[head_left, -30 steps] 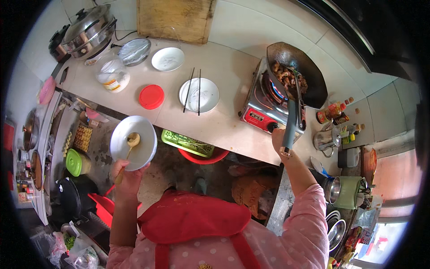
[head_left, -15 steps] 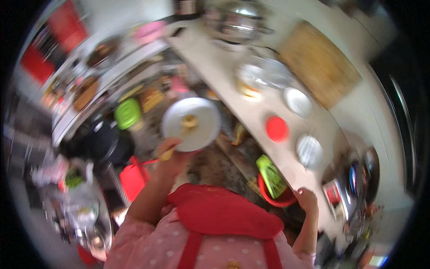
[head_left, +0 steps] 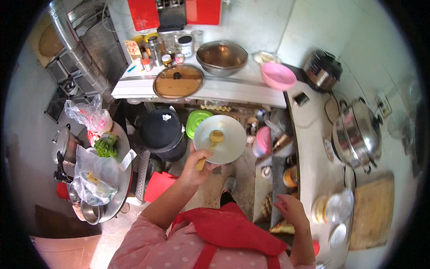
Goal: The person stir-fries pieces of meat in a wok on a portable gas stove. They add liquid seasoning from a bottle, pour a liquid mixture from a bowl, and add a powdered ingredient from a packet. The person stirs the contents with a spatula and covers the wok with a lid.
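In my left hand (head_left: 197, 163) I grip a white bowl (head_left: 230, 143) together with a wooden spoon (head_left: 216, 136), whose rounded head lies inside the bowl. Beyond the bowl are a green-lidded container (head_left: 195, 119) and a pink-lidded container (head_left: 262, 142) below the counters. My right hand (head_left: 289, 208) is open and empty at the lower right, beside the edge of the side counter (head_left: 311, 168), with its fingers loosely bent.
A back shelf holds a lidded pan (head_left: 221, 58), jars and a pink basket (head_left: 277, 76). A black bucket (head_left: 159, 134) stands left, beside a round table (head_left: 121, 179) with bags and greens. A steamer (head_left: 356, 134) and wooden board (head_left: 371, 213) are on the right; a red dustpan (head_left: 156, 188) lies low.
The view has swung left from the stove to the back shelf and side table. My right hand has left the stove knob; my left hand still carries the bowl and spoon.
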A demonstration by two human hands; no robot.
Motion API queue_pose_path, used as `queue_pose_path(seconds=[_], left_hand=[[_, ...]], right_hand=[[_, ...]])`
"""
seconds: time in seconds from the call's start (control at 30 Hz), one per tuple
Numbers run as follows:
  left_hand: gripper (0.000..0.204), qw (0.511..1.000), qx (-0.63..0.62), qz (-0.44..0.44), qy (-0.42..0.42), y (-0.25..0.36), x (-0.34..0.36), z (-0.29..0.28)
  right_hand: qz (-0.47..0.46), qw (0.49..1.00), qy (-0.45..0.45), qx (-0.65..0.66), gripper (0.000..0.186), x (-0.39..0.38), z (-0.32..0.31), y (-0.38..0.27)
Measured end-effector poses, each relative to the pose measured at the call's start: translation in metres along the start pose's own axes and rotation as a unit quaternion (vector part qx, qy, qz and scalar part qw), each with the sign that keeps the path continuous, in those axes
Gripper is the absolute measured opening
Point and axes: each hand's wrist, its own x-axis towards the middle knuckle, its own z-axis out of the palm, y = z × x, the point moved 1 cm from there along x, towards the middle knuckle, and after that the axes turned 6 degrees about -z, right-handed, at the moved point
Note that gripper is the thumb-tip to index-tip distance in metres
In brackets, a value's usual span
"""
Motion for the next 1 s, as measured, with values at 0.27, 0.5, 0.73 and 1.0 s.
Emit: queue_pose_path(seconds=[0.27, 0.5, 0.73, 1.0], left_hand=[[0.062, 0.985, 0.027, 0.161, 0.061, 0.147, 0.116, -0.003], [0.057, 0.957, 0.080, 0.266, 0.086, 0.290, 0.224, -0.014], [0.060, 0.948, 0.064, 0.281, 0.133, 0.420, 0.351, -0.043], [0.067, 0.973, 0.060, 0.205, 0.084, 0.500, 0.448, -0.045]], right_hand=[[-0.285, 0.958, 0.012, 0.019, 0.024, 0.276, -0.092, -0.031], [-0.519, 0.836, 0.177, -0.002, 0.028, 0.530, -0.174, -0.173], [-0.508, 0.800, 0.255, -0.194, 0.036, 0.733, -0.196, -0.341], [-0.299, 0.807, 0.199, -0.469, 0.053, 0.846, -0.216, -0.401]])
